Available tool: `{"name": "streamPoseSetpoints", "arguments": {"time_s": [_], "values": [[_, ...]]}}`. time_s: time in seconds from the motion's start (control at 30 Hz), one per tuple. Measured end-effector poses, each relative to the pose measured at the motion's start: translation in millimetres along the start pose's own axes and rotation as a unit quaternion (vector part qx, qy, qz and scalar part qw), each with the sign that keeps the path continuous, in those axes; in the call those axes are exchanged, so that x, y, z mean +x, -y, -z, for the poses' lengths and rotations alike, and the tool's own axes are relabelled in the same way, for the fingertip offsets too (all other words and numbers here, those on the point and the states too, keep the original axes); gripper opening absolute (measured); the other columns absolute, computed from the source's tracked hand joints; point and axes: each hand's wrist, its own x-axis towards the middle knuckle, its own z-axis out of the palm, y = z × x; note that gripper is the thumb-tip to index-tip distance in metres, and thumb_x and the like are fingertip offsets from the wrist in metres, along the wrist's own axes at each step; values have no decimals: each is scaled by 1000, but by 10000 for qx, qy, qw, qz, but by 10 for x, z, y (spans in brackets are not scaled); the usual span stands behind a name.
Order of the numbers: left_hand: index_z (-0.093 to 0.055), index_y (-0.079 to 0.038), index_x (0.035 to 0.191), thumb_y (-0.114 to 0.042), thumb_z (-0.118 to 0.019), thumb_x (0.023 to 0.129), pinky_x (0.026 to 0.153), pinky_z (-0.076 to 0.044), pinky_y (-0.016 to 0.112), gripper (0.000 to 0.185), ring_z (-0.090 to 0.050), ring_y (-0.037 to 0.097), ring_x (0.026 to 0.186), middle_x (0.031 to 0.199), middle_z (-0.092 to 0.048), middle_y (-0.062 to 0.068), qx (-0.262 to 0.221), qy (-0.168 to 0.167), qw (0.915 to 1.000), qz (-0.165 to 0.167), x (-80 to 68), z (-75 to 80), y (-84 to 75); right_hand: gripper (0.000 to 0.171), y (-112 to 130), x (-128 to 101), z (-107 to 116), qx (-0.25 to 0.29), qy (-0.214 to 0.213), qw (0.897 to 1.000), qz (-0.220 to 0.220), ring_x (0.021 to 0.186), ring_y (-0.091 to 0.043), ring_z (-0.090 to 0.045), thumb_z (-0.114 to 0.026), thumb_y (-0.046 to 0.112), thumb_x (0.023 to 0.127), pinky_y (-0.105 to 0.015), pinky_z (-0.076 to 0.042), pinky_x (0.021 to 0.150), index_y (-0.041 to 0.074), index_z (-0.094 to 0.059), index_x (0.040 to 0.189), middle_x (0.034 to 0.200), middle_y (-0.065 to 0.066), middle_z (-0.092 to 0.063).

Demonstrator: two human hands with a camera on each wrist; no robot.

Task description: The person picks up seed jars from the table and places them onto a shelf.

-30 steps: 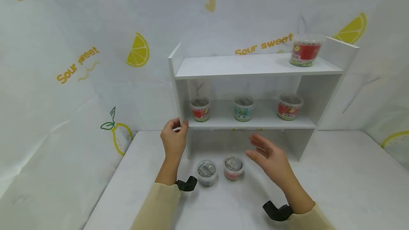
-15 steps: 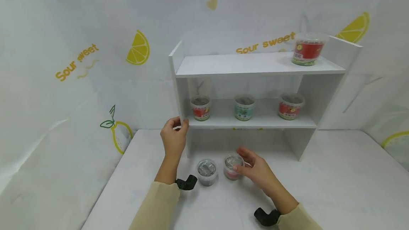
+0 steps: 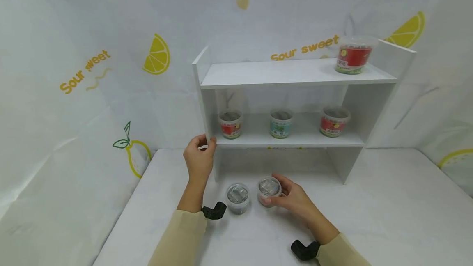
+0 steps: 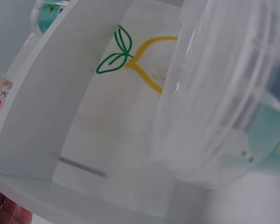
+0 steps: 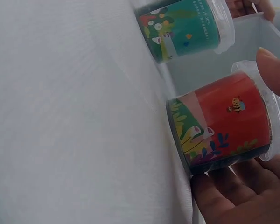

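Observation:
At the white shelf unit's (image 3: 292,73) left side panel, my left hand (image 3: 198,160) grips the panel's front edge at middle-shelf height. Only its fingertips (image 4: 9,211) show in the left wrist view. My right hand (image 3: 297,201) holds a lidded plastic cup (image 3: 269,186), thumb in front and fingers behind. The right wrist view shows that cup's red label with a bee (image 5: 235,105), its base at or close to the white tabletop. Left of it stands a second lidded cup (image 3: 237,198), teal-labelled in the right wrist view and large in the left wrist view.
On the middle shelf stand a red-labelled cup (image 3: 230,124), a teal-labelled cup (image 3: 281,124) and another red-labelled cup (image 3: 334,122). One more red-labelled cup (image 3: 353,57) sits at the top shelf's right end. A lemon-printed white sheet (image 3: 122,24) hangs behind.
My right hand has come down and left from in front of the shelf and taken hold of the red-labelled cup. My left hand has stayed on the shelf's side panel.

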Motion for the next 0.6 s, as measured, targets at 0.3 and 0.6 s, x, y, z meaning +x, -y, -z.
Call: {"name": "streamPoseSetpoints", "arguments": {"time_s": [0.3, 0.6], "values": [[-73, -1, 96, -15, -72, 85, 69, -58, 32, 18, -67, 19, 83, 85, -71, 11, 0, 6, 10000, -13, 10, 2, 22, 91, -55, 30, -18, 77, 47, 10000, -10, 136, -33, -45, -84, 20, 76, -40, -44, 106, 5, -35, 151, 153, -17, -40], [-73, -1, 97, -14, -70, 86, 70, -58, 37, 17, -67, 19, 85, 87, -71, 11, -89, 148, 9998, 4, 8, 6, 13, 90, -106, 43, -3, 53, 116, 9999, 107, 139, -35, -41, -84, 21, 77, -49, -37, 112, 5, -36, 151, 153, -18, -40]]}}
